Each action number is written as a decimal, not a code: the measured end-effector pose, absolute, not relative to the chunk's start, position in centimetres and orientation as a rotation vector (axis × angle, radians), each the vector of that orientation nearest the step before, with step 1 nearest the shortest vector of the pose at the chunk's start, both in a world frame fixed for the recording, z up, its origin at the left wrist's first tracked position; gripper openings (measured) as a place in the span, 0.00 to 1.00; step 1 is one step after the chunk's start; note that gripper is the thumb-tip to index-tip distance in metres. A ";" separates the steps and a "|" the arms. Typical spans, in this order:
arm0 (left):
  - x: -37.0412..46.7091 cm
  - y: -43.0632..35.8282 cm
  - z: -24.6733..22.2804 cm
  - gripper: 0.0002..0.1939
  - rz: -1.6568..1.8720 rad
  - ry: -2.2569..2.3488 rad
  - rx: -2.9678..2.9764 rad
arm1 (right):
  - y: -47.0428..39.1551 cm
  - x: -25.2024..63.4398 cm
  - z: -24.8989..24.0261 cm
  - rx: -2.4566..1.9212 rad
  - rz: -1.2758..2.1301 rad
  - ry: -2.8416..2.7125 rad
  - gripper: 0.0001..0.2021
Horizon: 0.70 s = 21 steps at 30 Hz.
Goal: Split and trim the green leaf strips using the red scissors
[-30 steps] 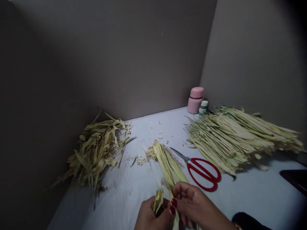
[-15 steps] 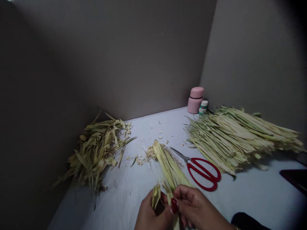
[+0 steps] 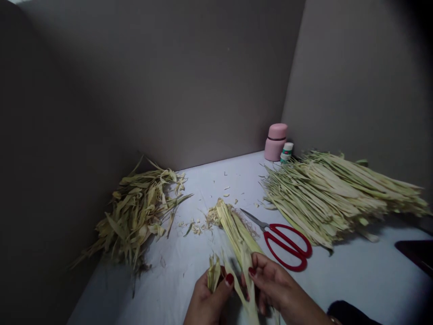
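Observation:
A split pale husk strip (image 3: 249, 289) is pinched on both sides, near the bottom centre. My left hand (image 3: 213, 295) is closed, with a small bunch of husk pieces (image 3: 214, 273) in its palm and the strip's left part under its thumb. My right hand (image 3: 277, 284) grips the strip's right part between thumb and fingers. Beyond both hands a green-yellow husk bundle (image 3: 233, 225) lies on the table, its far end on a heap of shreds. Red-handled scissors (image 3: 284, 243) lie to its right, tips pointing away to the left.
Loose curled husks (image 3: 142, 207) are piled at left. A large spread of long husks (image 3: 331, 194) covers the right side. Behind it stand a pink flask (image 3: 276, 142) and a small white-green bottle (image 3: 286, 152). A dark flat object (image 3: 416, 253) lies at the right edge. Grey panels surround the table.
My hands have moved slightly apart, and the husk strip between them is now split into two parts. The left hand shifted a little left; the scissors and piles stayed put.

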<state>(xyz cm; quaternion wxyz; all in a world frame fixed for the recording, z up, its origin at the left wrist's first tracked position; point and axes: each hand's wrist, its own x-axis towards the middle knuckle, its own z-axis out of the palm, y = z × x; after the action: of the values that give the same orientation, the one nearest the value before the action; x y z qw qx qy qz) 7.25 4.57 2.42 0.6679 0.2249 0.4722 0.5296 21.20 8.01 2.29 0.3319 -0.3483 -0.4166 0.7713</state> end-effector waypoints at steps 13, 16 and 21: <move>7.4 4.4 2.1 0.16 1.199 1.165 0.678 | 7.7 21.7 2.7 -0.991 2.039 -1.348 0.18; 7.4 4.4 3.1 0.17 1.207 1.242 0.593 | 7.7 21.7 2.7 -0.969 2.024 -1.361 0.17; 6.8 4.4 2.2 0.17 1.320 1.329 0.517 | 7.1 20.9 3.4 -0.838 2.076 -1.189 0.18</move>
<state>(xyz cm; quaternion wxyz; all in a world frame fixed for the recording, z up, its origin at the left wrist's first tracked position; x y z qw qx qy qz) 6.80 4.44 2.15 0.5640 0.2195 0.5647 0.5611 20.89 7.10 3.40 0.2987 -0.3155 -0.4476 0.7816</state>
